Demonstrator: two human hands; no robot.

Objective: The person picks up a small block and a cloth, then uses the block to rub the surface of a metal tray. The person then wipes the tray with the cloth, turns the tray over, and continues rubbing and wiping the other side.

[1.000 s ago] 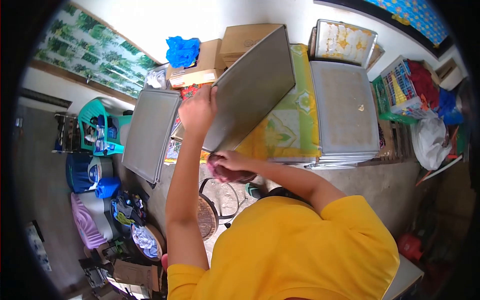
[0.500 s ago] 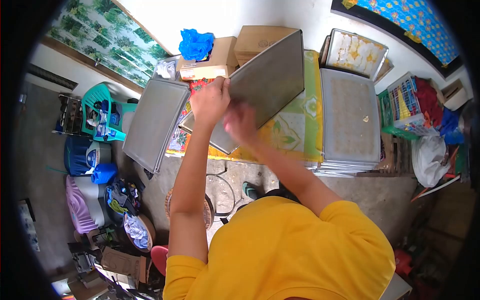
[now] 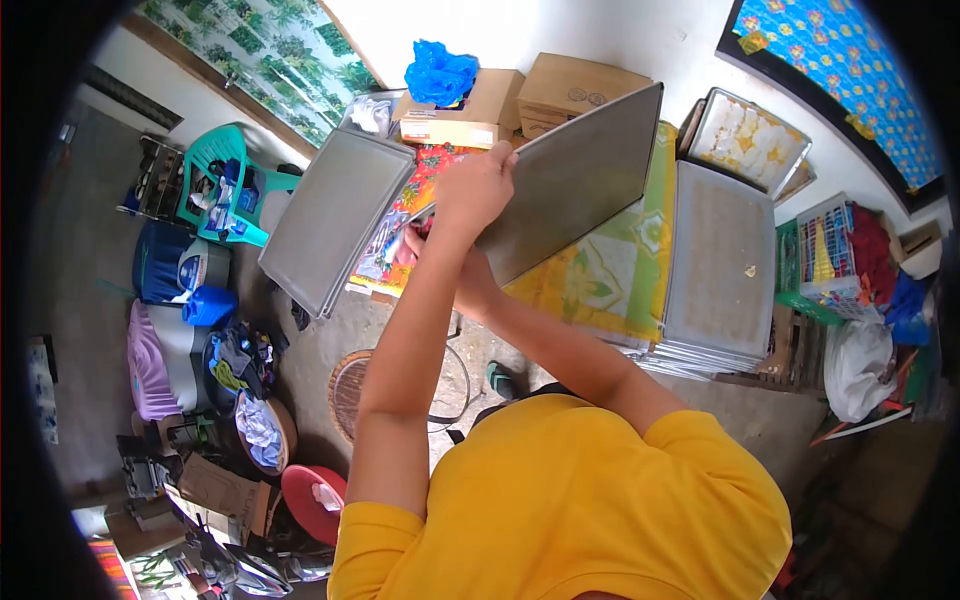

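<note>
In the head view my left hand is closed on the near upper corner of a grey metal baking tray, which stands tilted on its edge above the table. My right hand crosses beneath my left forearm, close to the tray's lower left end. Its curled fingers show just left of that forearm, beside something small and reddish; I cannot tell what they hold. A stack of similar trays stands at the table's right end. More trays lie at its left end.
Cardboard boxes and a blue plastic bag sit at the back. A green-and-yellow tablecloth covers the table. Left are a green chair and a red basin; right, a white plastic basket.
My right hand has moved left and under my left forearm. The tray's face has turned more toward me, and a lower tray edge seen earlier is now mostly hidden. The view has shifted.
</note>
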